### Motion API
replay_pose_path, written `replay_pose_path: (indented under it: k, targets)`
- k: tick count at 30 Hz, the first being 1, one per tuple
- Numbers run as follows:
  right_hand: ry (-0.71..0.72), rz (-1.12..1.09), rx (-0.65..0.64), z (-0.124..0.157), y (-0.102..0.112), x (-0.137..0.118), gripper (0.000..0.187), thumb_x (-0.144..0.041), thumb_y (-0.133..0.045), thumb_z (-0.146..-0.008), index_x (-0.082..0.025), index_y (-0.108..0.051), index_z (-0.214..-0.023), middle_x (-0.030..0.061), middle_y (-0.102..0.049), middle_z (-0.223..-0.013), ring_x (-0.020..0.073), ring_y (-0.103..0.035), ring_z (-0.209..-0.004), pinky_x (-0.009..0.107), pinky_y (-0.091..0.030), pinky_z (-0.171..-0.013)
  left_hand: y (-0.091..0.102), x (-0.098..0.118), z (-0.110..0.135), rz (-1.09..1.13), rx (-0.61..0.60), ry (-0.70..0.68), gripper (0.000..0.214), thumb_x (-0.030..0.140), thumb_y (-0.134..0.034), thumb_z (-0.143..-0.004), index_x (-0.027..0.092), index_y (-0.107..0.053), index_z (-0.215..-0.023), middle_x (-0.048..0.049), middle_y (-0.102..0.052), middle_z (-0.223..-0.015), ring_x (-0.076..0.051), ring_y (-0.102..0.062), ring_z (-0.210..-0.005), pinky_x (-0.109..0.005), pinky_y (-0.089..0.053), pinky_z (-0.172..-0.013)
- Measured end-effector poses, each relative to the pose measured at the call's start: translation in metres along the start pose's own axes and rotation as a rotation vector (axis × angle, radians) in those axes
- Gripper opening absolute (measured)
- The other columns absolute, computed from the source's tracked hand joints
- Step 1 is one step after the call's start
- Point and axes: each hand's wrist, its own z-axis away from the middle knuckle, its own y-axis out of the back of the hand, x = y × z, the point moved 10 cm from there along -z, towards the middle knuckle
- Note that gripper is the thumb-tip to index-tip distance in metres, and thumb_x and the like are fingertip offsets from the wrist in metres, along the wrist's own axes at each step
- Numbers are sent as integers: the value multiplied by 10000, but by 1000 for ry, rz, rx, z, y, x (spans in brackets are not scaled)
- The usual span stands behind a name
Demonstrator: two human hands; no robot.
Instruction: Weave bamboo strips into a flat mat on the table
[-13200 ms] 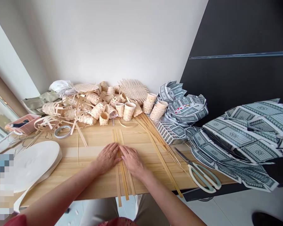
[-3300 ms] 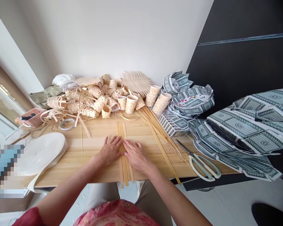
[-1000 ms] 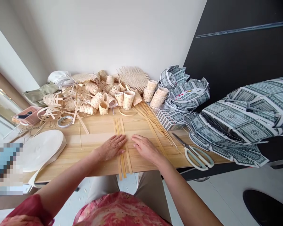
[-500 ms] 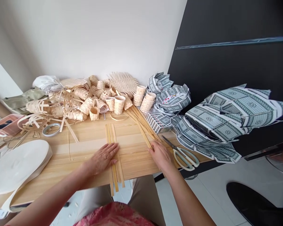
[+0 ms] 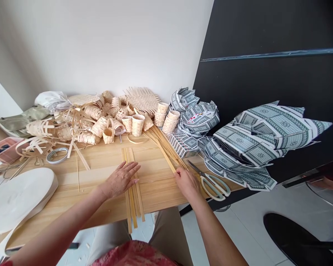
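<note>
A few flat bamboo strips (image 5: 129,157) lie side by side on the wooden table (image 5: 105,162), their near ends sticking out past the front edge. My left hand (image 5: 121,180) presses flat on them with the fingers spread. My right hand (image 5: 187,183) is off to the right, its fingertips on the near end of a loose bundle of long bamboo strips (image 5: 162,146). Whether it grips a strip I cannot tell.
Scissors (image 5: 211,181) lie just right of my right hand near the table edge. Woven cups (image 5: 137,125), small baskets and a woven mat (image 5: 143,99) crowd the back. Folded playing-card pieces (image 5: 255,140) fill the right. At the left are a tape roll (image 5: 54,155) and a white coil (image 5: 16,195).
My right hand has left the flat strips and moved right to the loose bundle by the scissors. My left hand has stayed on the flat strips. The view has swung right.
</note>
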Motion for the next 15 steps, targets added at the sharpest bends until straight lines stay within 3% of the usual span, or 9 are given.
replay_pose_path:
  k: [4, 7, 9, 12, 15]
  targets:
    - [-9, -174, 30, 0, 10, 6, 175, -200, -430, -767, -176, -596, -715, 94, -622, -686, 250, -560, -685, 329, -385, -592, 9, -11, -12, 381, 71, 170, 423, 385, -396, -872, 146, -481, -1210, -133, -546, -1217, -231, -509, -1121, -409, -388, -969]
    - [14, -376, 29, 3, 15, 6, 185, -259, -431, -747, -179, -597, -750, 65, -631, -717, 230, -562, -699, 320, -410, -625, -5, -18, -26, 1041, 82, 406, 363, 366, -567, -786, 181, -563, -1098, -94, -634, -1055, -197, -576, -991, -356, -435, -900]
    - [33, -525, -3, 7, 15, 1, 222, -317, -426, -745, -173, -592, -778, 49, -628, -716, 210, -569, -665, 308, -433, -613, -18, -10, -40, 1412, 70, 524, 374, 328, -655, -726, 165, -579, -1053, -86, -647, -991, -175, -603, -903, -333, -459, -846]
    - [67, -721, -74, 15, 12, -11, 278, -391, -434, -736, -161, -581, -789, 30, -606, -674, 185, -562, -614, 293, -448, -593, -28, 9, -67, 1601, 44, 550, 344, 316, -658, -732, 139, -582, -1017, -92, -654, -930, -147, -631, -797, -287, -492, -743]
    - [27, -984, -169, 23, 6, -20, 269, -416, -522, -680, -163, -566, -758, -12, -555, -603, 149, -518, -559, 272, -425, -576, -37, 21, -88, 1729, 24, 568, 206, 272, -668, -726, 121, -607, -853, -57, -660, -765, -112, -635, -667, -228, -495, -647]
